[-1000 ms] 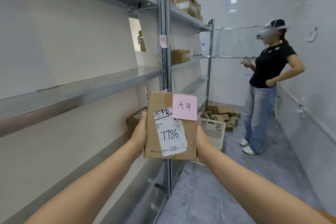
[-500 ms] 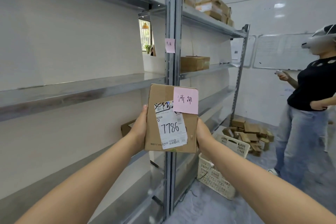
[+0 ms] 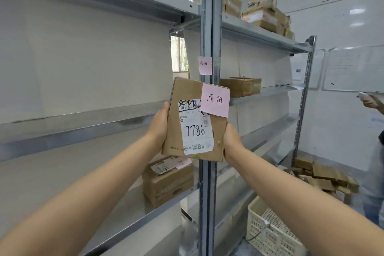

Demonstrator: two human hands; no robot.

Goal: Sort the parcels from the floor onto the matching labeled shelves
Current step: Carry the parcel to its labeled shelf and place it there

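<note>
At the centre of the frame, the left hand [image 3: 159,124] and right hand [image 3: 231,141] grasp a flat cardboard parcel [image 3: 182,131] by its two side edges, face toward the camera, held up in front of the shelf upright [image 3: 207,16]. Its pink note [image 3: 215,100] appears to carry the same two characters as the pink label [image 3: 205,65] stuck on the upright just above, so the middle shelf [image 3: 268,92] to the right, where a brown box [image 3: 239,86] already sits, looks like the match. A good placement would swing the parcel right past the post, lay it flat beside that box, and push it well back from the edge.
</note>
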